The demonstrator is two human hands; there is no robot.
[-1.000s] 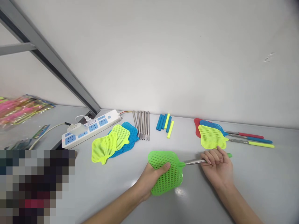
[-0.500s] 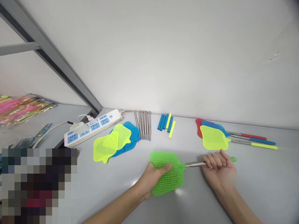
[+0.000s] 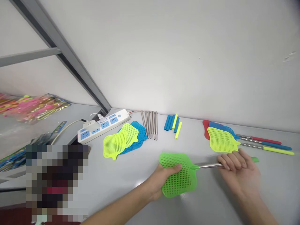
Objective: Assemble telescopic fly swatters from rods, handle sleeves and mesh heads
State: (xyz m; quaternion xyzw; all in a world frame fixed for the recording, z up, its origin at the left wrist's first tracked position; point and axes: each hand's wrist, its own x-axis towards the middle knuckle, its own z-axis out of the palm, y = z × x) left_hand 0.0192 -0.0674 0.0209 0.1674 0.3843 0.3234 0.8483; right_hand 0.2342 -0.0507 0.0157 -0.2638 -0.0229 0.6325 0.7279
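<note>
A green fly swatter (image 3: 179,181) with a perforated head and a metal rod lies across both my hands, above the table. My left hand (image 3: 165,179) grips the head, thumb on top and fingers hidden beneath. Around the rod and handle, the fingers of my right hand (image 3: 239,168) are closed; the green handle end (image 3: 255,159) sticks out on the right. Behind that hand lie a yellow swatter (image 3: 222,140), a blue swatter (image 3: 222,127) and a red swatter (image 3: 206,129), overlapping, their handles pointing right.
Left of centre lie loose yellow heads (image 3: 114,143) and blue heads (image 3: 140,132), beside several metal rods (image 3: 152,125). Blue and yellow tubes (image 3: 172,122) lie near the wall. A power strip (image 3: 105,125) with plugs stands farther left, by a metal frame (image 3: 77,62) and bagged goods (image 3: 39,107).
The view has turned left, so everything sits farther right in it. My right hand is slightly farther from my left, and more of the green swatter's length shows.
</note>
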